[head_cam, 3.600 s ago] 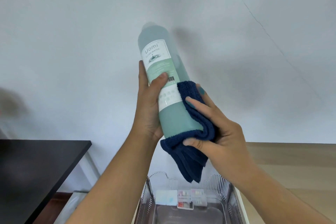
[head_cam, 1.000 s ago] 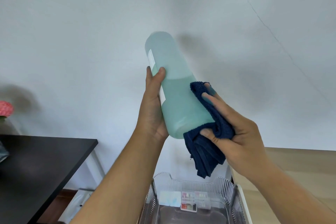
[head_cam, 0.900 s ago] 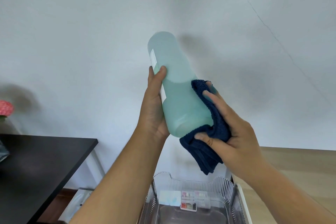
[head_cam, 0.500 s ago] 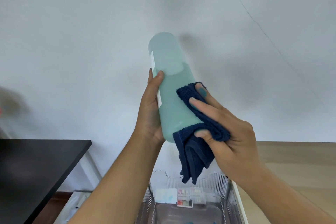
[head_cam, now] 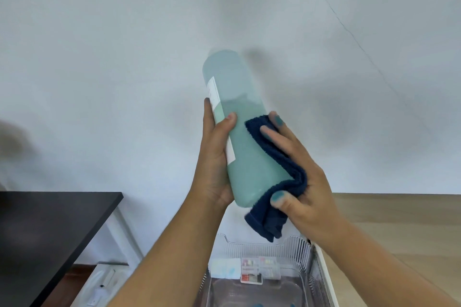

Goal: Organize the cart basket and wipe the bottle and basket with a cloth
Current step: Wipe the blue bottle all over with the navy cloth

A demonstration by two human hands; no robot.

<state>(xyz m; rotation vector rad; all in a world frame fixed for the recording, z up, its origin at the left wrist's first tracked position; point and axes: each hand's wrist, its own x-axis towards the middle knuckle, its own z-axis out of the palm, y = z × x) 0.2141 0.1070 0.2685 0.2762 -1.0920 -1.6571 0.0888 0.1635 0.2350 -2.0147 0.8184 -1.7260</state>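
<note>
White wall [head_cam: 124, 57] fills the view, one black tabletop [head_cam: 50, 227] low on the left, one clear basket [head_cam: 294, 247] at the bottom edge. The single teal bottle [head_cam: 239, 132] is up in the air above that basket, tilted, its upper end leaning left. Its label faced us a few seconds back; now only a strip shows at the left side. Two hands are on it. The left hand [head_cam: 214, 162] grips the middle, thumb across the front. The right hand [head_cam: 306, 187] presses the one navy cloth [head_cam: 277, 182] to the right flank, fingers stretched out, thumb hooked under. Half a second ago the cloth covered the front; now it wraps round the side and base. What looks like three small packets [head_cam: 252, 274] sit against the basket's far wall.
</note>
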